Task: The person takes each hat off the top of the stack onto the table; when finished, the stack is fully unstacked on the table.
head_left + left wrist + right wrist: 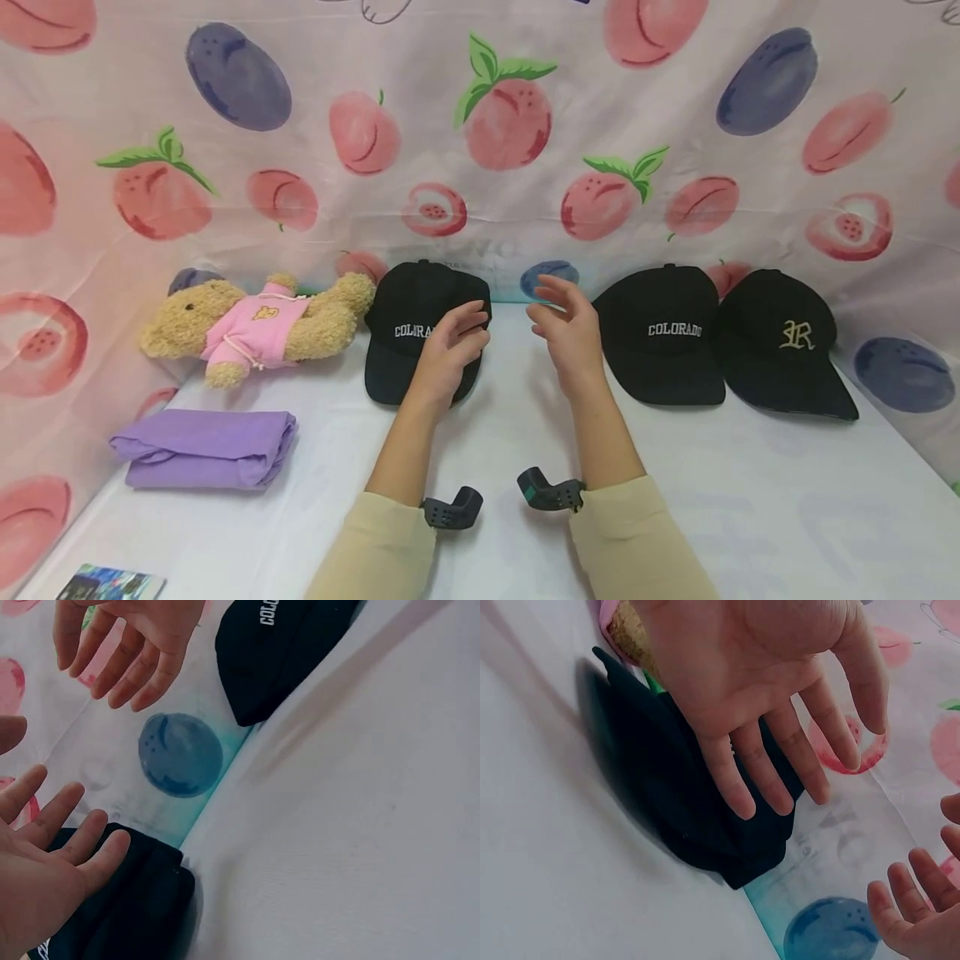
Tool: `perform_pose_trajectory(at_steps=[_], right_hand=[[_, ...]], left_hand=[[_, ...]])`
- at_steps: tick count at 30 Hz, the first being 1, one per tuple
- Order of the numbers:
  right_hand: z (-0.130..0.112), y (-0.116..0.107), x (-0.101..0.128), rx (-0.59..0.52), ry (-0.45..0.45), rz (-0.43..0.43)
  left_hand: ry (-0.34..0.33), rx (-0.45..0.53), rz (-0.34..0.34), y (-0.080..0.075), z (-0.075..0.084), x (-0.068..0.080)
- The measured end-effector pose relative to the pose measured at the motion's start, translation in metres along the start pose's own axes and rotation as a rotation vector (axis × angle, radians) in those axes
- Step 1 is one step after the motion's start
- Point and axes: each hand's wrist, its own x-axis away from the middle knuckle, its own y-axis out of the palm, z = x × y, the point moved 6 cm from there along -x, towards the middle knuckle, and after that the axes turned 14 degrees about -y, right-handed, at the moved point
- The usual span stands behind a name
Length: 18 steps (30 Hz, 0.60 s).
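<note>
My left hand [450,343] hovers with loose, straight fingers over the brim side of a black cap lettered COLORADO [408,312] and holds nothing. In the right wrist view its palm [757,690] shows in front of that cap [667,795]; whether they touch I cannot tell. My right hand [566,323] is raised, fingers spread, between this cap and a second black COLORADO cap [660,333]. In the left wrist view the left hand [37,877] lies above the first cap [139,907], with the right hand [135,637] near the second cap [285,652].
A third black cap with a gold R [780,342] lies at the right. A teddy bear in a pink top [255,329] lies at the left, a folded purple cloth [206,446] in front of it. Fruit-print fabric [510,117] walls the white table [750,500].
</note>
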Motion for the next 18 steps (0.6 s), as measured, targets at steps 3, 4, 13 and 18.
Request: perform_pose_trajectory(at_steps=[3, 4, 13, 18], right_hand=[[-0.002, 0.004, 0.001, -0.015, -0.01, 0.003], [-0.002, 0.005, 0.002, -0.019, -0.015, 0.002], [-0.004, 0.012, 0.007, -0.028, -0.039, -0.019], [-0.003, 0.016, 0.009, -0.023, -0.026, -0.044]], left_hand=[[-0.014, 0.022, -0.01, -0.002, 0.001, 0.001], [-0.018, 0.025, -0.013, -0.002, 0.001, 0.001], [0.009, -0.008, -0.037, -0.003, 0.009, 0.005], [0.012, 0.009, -0.008, -0.014, 0.011, 0.007]])
